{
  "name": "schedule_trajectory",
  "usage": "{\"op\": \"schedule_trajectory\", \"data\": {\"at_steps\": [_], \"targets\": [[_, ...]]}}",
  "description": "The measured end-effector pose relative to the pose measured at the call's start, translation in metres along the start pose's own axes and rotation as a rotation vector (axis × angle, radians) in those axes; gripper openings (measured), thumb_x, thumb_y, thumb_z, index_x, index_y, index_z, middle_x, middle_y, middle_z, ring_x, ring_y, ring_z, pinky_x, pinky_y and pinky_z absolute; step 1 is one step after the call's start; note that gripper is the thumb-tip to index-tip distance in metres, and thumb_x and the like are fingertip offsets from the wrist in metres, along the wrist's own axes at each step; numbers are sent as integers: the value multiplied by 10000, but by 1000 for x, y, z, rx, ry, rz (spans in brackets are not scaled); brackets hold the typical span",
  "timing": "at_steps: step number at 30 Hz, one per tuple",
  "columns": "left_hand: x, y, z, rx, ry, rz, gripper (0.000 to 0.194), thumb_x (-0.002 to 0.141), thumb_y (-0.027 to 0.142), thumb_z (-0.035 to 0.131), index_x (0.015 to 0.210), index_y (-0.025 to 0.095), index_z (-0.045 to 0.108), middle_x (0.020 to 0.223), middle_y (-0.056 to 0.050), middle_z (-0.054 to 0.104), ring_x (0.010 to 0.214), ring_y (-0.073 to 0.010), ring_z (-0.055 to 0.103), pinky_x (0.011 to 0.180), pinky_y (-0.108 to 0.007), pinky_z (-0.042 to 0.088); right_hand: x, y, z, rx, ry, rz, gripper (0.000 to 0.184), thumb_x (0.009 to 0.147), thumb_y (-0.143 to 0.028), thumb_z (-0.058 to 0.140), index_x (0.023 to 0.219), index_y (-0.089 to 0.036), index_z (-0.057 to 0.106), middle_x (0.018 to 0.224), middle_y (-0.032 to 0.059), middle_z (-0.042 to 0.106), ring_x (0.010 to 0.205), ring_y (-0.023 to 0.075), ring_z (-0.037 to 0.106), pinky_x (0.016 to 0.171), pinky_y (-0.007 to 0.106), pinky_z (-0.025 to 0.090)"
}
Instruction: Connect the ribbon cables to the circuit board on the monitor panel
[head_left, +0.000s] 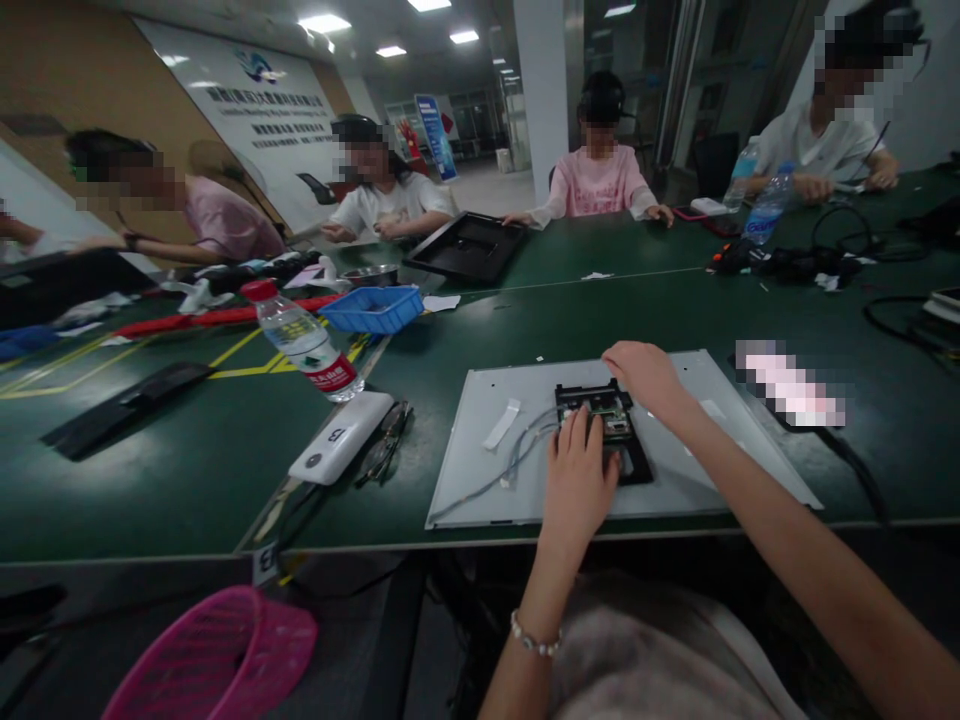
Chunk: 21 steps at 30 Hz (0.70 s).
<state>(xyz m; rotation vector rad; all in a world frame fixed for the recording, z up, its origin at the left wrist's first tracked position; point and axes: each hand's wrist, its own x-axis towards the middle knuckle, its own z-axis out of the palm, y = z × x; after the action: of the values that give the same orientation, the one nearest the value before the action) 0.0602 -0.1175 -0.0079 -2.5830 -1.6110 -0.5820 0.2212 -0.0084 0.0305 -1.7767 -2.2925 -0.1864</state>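
A flat, pale grey panel [480,410] lies on the green table, and a black frame [640,460] with a green circuit board in it sits on its middle. My left hand [581,475] rests on the frame and board with its fingers stretched out. At the frame's far right corner is my right hand [649,375], its fingers bent and pressed together. Its fingertips are partly hidden, so what they hold cannot be made out. Grey cables [517,462] run from the board across the panel to its near left corner. A white strip [502,425] lies left of them.
Left of the panel are eyeglasses [386,442], a white power bank [341,437], a water bottle [307,345] and a blue tray [375,309]. A blurred-out phone-like device [791,385] lies to the right. Below the table edge is a pink basket [225,650]. Several people sit across the table.
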Motion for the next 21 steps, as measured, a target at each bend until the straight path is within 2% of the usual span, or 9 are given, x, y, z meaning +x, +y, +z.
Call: {"op": "schedule_trajectory", "data": {"at_steps": [3, 7, 13, 17, 21], "targets": [[0, 2, 0, -4, 14, 4, 454, 913, 295, 449, 1342, 155, 407, 1459, -128, 365, 1346, -262, 326, 1081, -460, 321, -11, 21, 2, -27, -28, 102, 299, 932, -218, 411, 970, -159, 702, 974, 143, 692, 919, 224, 641, 755, 292, 448], [0, 2, 1, -13, 21, 4, 456, 905, 287, 465, 1339, 160, 409, 1452, -129, 376, 1351, -252, 319, 1076, -456, 325, -18, 32, 15, 15, -123, 207, 273, 897, -205, 460, 962, -159, 721, 957, 148, 700, 908, 232, 646, 750, 291, 459], [0, 2, 3, -9, 15, -1, 455, 912, 288, 452, 1347, 163, 401, 1467, -117, 354, 1367, -245, 288, 1097, -447, 295, -19, 40, 25, 131, -62, 167, 315, 848, -234, 523, 1116, -165, 674, 1070, 129, 677, 1002, 224, 612, 835, 281, 445], [0, 3, 4, -10, 3, -11, 459, 907, 277, 459, 1349, 168, 399, 1470, -109, 352, 1364, -243, 292, 1096, -444, 297, -20, 46, 26, 155, -54, 134, 305, 842, -264, 542, 1094, -164, 682, 1080, 123, 674, 1014, 222, 604, 839, 274, 437], [1, 3, 4, -15, 3, -8, 458, 911, 278, 454, 1349, 159, 400, 1462, -112, 363, 1362, -245, 297, 1097, -443, 297, -19, 46, 25, 118, -80, 164, 257, 877, -261, 505, 985, -168, 719, 973, 126, 703, 963, 224, 625, 788, 276, 439]]}}
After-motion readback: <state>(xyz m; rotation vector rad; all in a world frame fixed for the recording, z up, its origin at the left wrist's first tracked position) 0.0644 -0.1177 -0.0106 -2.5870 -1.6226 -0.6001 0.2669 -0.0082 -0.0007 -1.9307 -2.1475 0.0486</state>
